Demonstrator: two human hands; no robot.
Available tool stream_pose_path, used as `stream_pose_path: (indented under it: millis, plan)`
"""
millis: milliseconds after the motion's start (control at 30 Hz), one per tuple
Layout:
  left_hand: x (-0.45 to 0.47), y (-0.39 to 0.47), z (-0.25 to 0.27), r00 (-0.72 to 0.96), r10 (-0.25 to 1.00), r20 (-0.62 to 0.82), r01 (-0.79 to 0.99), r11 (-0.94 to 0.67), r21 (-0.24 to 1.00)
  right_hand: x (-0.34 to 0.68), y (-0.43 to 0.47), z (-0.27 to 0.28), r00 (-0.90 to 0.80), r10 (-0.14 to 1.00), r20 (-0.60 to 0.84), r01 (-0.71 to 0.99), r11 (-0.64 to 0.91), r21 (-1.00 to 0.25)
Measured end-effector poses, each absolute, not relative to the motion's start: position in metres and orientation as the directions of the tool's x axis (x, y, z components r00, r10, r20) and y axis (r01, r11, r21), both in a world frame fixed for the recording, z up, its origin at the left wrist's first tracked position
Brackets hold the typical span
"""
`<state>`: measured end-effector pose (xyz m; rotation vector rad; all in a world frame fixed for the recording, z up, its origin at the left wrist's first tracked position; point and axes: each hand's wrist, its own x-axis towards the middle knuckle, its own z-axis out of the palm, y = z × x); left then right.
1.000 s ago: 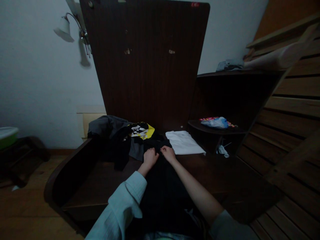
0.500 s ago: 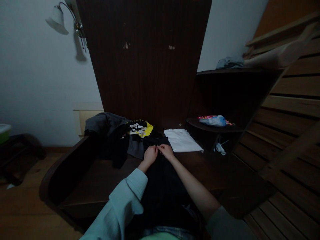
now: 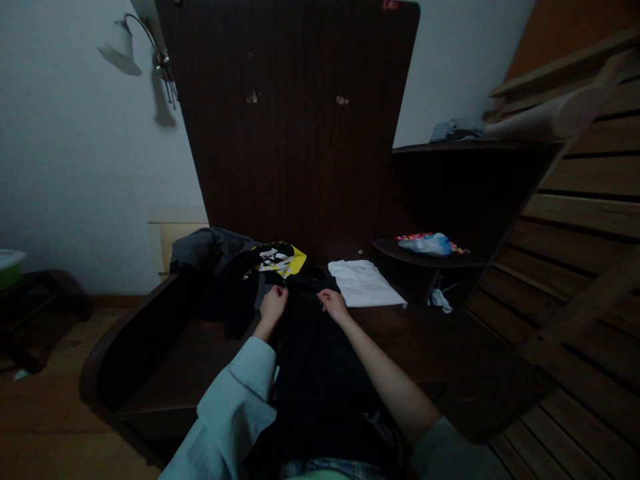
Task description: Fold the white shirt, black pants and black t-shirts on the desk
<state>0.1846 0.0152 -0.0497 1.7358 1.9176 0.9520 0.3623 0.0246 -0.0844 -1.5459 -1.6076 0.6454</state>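
Note:
A long black garment [image 3: 313, 360] stretches from the dark wooden bench top down toward my lap; its exact kind is hard to make out in the dim light. My left hand [image 3: 274, 304] is closed, fingertips pinched at the left side of its far end. Opposite, my right hand [image 3: 333, 305] has curled fingers and thumb at the right side of that same end. Just beyond my right hand lies a folded white cloth [image 3: 364, 283]. A heap of dark clothes [image 3: 215, 257] sits past my left hand, with a yellow, black and white printed piece [image 3: 287, 259] on its right.
The wooden bench [image 3: 165, 380] has a curved raised side at left. A tall dark panel [image 3: 295, 147] stands behind. Corner shelves [image 3: 430, 261] at right hold a bluish plastic bag [image 3: 433, 245]. Wooden slats [image 3: 580, 267] rise at far right, and a wall lamp [image 3: 121, 50] hangs upper left.
My hands were together at the middle of the garment's far end. They have moved apart, the left hand going left and the right slightly right, and the far end is now spread wider.

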Motion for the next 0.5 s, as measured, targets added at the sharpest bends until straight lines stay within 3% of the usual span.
stream_pose_path:
  millis: [267, 500]
  plan:
    - [0.168, 0.023, -0.068, 0.103, 0.994, 0.028, 0.436, -0.071, 0.897, 0.362, 0.022, -0.081, 0.054, 0.981, 0.184, 0.527, 0.129, -0.840]
    - [0.166, 0.026, -0.073, 0.166, 0.985, 0.038, 0.234, -0.077, 0.969, 0.362, 0.023, -0.081, 0.031, 0.985, 0.172, 0.438, 0.142, -0.888]
